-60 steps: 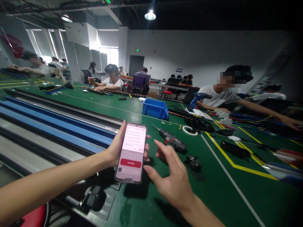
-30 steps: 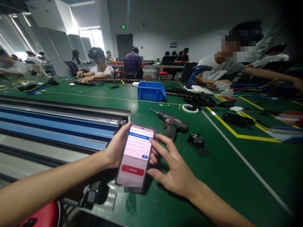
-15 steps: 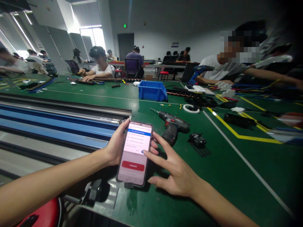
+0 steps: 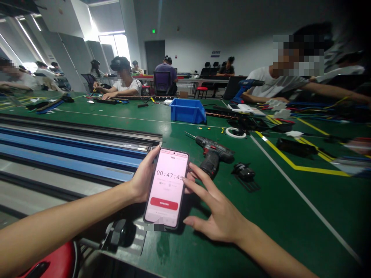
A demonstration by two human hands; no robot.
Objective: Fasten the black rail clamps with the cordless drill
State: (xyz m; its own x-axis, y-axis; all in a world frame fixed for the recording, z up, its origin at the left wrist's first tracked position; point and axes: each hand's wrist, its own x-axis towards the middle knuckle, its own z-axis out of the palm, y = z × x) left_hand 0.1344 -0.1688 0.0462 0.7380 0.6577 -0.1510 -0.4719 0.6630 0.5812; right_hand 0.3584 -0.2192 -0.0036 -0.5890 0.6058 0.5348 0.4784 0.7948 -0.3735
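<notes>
A smartphone (image 4: 165, 185) rests upright in my left hand (image 4: 143, 173), whose fingers wrap behind it and show at its right edge. Its pale screen reads 00:47:45 above a red button. My right hand (image 4: 217, 204) is at the phone's right side, fingers spread, with a fingertip over the screen's right edge; whether it touches the glass I cannot tell. Beyond the phone, a black and red cordless drill (image 4: 213, 152) lies on the green table (image 4: 278, 231), its bit pointing left. Right of it sits a small black device (image 4: 244, 172) on a slotted plate.
Long blue and black metal profiles (image 4: 66, 154) cover the left side. A blue bin (image 4: 188, 111) stands ahead, with a white tape roll (image 4: 235, 133) nearer right. Wires and parts lie far right, where a co-worker (image 4: 266, 83) reaches over. A red stool (image 4: 58, 260) is at lower left.
The phone's pop-up box has gone and the timer now shows. My right fingertip has lifted up and right from the pop-up's blue button. The left hand keeps its hold.
</notes>
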